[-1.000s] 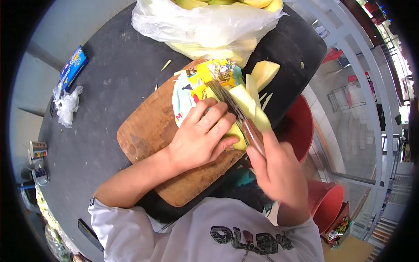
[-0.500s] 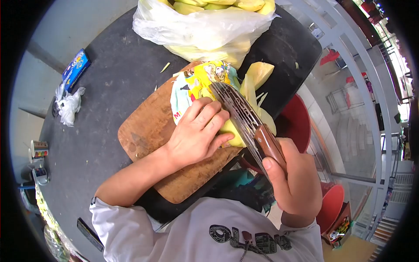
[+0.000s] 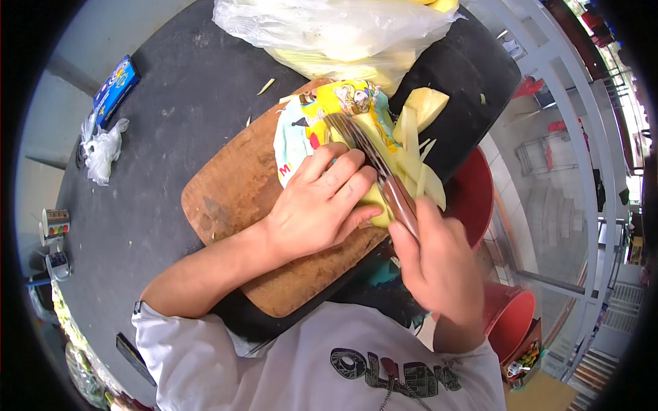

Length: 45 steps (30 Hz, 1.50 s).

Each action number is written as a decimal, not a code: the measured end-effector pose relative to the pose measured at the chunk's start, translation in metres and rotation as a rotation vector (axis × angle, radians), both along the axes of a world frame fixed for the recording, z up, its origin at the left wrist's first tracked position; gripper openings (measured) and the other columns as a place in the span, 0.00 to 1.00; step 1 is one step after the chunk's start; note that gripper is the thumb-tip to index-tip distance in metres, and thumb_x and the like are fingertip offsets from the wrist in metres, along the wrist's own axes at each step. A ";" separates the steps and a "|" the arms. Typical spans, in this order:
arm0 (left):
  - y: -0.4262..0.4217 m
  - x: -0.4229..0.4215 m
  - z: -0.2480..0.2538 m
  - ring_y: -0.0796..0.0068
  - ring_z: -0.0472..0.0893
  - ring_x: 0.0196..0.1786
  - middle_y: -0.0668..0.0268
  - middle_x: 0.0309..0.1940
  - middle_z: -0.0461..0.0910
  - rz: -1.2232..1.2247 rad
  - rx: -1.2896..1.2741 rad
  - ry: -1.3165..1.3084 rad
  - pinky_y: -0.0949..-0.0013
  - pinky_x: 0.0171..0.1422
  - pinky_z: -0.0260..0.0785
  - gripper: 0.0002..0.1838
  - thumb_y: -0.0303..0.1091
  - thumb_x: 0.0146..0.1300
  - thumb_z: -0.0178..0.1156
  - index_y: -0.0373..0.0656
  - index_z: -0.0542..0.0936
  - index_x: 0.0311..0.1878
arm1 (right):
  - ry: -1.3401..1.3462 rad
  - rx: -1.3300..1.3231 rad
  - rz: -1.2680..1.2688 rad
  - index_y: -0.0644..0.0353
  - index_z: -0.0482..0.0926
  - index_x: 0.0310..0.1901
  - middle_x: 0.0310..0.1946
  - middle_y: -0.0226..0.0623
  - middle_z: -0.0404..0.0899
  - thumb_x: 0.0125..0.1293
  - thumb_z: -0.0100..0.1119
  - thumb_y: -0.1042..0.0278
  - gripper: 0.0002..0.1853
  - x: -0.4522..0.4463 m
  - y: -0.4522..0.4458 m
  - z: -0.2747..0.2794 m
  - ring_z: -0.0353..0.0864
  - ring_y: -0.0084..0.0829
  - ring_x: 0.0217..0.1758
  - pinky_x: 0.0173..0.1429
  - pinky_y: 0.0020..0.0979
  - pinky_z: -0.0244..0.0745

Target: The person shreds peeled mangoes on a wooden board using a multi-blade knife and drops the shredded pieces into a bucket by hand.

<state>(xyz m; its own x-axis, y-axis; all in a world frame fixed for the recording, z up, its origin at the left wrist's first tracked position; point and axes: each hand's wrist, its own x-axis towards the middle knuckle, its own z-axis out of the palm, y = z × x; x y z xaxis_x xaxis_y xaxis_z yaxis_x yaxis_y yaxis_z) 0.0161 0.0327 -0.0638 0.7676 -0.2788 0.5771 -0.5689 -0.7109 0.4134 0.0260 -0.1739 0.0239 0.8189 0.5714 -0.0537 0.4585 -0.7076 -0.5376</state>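
Observation:
My left hand (image 3: pixel 319 198) is closed over a peeled, pale yellow-green fruit (image 3: pixel 373 200), pressing it onto a printed yellow and light-blue cloth (image 3: pixel 291 147). The cloth lies on a wooden cutting board (image 3: pixel 223 188). In my right hand (image 3: pixel 442 267) is a knife with a brown handle (image 3: pixel 399 205). Its dark, streaked blade (image 3: pixel 363 147) appears edge-on at the fruit, close to my left fingers; whether it has cut in I cannot tell. Pale slices (image 3: pixel 426 181) lie right of the blade, and a larger fruit chunk (image 3: pixel 428 106) sits behind them.
A white plastic bag (image 3: pixel 343 41) of pale fruit stands at the back of the black table (image 3: pixel 164 123). To the left are a blue box (image 3: pixel 116 89), a crumpled plastic bag (image 3: pixel 103 154) and a cup (image 3: pixel 56 225). Red tubs (image 3: pixel 473 195) stand below the right edge.
My right hand has moved left with the knife, and the blade has turned from showing its broad side to nearly edge-on over the fruit. My left hand keeps its hold. The view has shifted slightly.

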 end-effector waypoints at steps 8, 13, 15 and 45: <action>-0.001 -0.001 0.004 0.45 0.76 0.55 0.51 0.54 0.76 0.003 0.020 -0.019 0.49 0.61 0.73 0.28 0.40 0.58 0.77 0.36 0.77 0.55 | 0.058 0.141 -0.009 0.68 0.70 0.45 0.22 0.57 0.77 0.76 0.60 0.66 0.13 0.010 -0.011 0.000 0.80 0.63 0.27 0.34 0.56 0.73; 0.000 -0.001 0.002 0.46 0.77 0.55 0.52 0.53 0.76 -0.001 0.001 0.000 0.49 0.61 0.74 0.28 0.40 0.57 0.78 0.36 0.77 0.56 | 0.097 0.245 -0.064 0.68 0.72 0.47 0.21 0.53 0.76 0.76 0.59 0.69 0.10 -0.006 -0.020 0.026 0.81 0.58 0.25 0.30 0.50 0.71; -0.001 -0.002 0.002 0.46 0.77 0.55 0.51 0.53 0.76 0.005 0.003 -0.010 0.49 0.61 0.74 0.28 0.39 0.57 0.78 0.36 0.77 0.56 | 0.144 0.246 -0.096 0.68 0.73 0.47 0.21 0.51 0.76 0.76 0.59 0.69 0.10 -0.012 -0.021 0.038 0.81 0.57 0.25 0.30 0.49 0.71; 0.001 -0.002 0.001 0.47 0.76 0.53 0.53 0.53 0.75 -0.017 0.014 0.025 0.50 0.60 0.73 0.25 0.37 0.59 0.76 0.38 0.77 0.55 | 0.183 0.272 -0.117 0.67 0.73 0.47 0.22 0.52 0.77 0.77 0.58 0.67 0.11 -0.004 -0.019 0.025 0.81 0.59 0.27 0.33 0.52 0.72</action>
